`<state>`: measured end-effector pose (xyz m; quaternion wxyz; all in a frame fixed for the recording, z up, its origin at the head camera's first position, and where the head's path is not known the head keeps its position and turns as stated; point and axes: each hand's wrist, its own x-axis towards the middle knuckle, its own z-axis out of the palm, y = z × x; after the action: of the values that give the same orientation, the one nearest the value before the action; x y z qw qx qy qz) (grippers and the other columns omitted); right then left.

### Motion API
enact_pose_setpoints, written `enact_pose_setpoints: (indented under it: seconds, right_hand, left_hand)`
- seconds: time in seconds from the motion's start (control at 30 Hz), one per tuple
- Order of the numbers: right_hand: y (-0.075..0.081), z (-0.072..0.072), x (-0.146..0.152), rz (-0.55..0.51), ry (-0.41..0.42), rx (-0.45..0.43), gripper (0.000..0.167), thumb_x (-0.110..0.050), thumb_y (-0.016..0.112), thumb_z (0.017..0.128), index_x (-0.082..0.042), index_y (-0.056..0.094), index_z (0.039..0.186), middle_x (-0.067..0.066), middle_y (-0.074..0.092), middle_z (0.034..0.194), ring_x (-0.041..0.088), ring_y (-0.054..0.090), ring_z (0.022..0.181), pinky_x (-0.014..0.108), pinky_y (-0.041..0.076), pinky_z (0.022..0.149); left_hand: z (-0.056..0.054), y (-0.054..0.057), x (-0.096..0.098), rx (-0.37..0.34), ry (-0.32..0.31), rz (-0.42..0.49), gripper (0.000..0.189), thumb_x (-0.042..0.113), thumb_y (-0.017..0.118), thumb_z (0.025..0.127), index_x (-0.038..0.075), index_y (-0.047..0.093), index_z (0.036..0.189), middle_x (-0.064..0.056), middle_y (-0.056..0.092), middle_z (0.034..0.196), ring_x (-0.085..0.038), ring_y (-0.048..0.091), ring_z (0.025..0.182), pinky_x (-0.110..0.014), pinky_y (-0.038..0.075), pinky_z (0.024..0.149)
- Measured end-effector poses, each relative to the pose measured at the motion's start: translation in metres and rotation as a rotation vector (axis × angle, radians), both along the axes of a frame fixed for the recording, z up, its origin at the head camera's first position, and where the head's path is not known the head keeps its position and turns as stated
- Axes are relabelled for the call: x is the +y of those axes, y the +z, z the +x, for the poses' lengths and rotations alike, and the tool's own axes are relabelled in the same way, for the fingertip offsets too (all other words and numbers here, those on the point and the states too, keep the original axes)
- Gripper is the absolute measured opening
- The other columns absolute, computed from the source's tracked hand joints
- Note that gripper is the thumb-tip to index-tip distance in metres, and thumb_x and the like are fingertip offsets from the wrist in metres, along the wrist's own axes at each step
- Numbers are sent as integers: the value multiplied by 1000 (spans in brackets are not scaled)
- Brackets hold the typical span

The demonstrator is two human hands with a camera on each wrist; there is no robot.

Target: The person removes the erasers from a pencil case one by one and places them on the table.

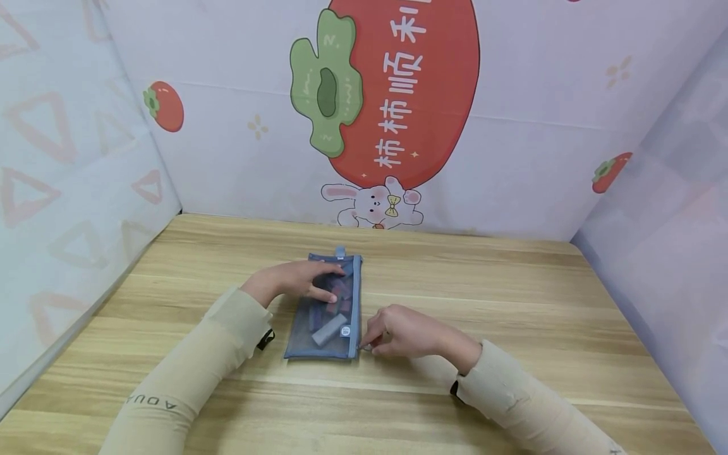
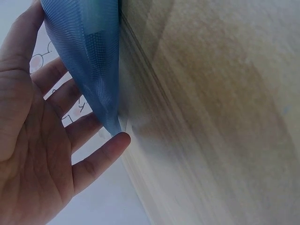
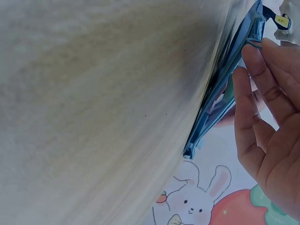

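Observation:
A blue mesh zip pouch (image 1: 298, 340) lies flat on the table, with a zipper (image 1: 356, 297) along its right edge. Through the mesh show a light grey bar (image 1: 330, 330) and several small dark and reddish pieces. My left hand (image 1: 296, 280) rests on the pouch's upper part, fingers spread and mostly straight; its wrist view has the mesh (image 2: 96, 61) bulging beside the fingers. At the near right corner, my right hand (image 1: 412, 332) pinches the zipper pull (image 3: 254, 43) between thumb and forefinger. The zipper looks closed along its length in the head view.
The wood-grain table (image 1: 483, 284) spreads around the pouch. A white printed backdrop (image 1: 227, 164) with persimmons and a rabbit stands behind it, and pale panels (image 1: 62, 158) flank both sides. A small fabric tab (image 1: 340, 251) sticks out at the pouch's far end.

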<state>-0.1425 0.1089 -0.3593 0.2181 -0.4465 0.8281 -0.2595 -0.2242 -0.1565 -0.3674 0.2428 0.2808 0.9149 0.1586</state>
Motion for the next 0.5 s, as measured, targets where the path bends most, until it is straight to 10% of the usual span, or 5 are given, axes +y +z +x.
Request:
enact_pose_setpoints:
  seconds: [0.5]
  right_hand:
    - [2,10,0,6,62,103,22,-4,70,87,-10,78,107,-6,73,93,2,57,85,18,47,80]
  left_hand:
    - [4,2,0,-19,26,-5,70,53,62,91,27,40,152,-11,35,160,-37,26,150,-55,25,119]
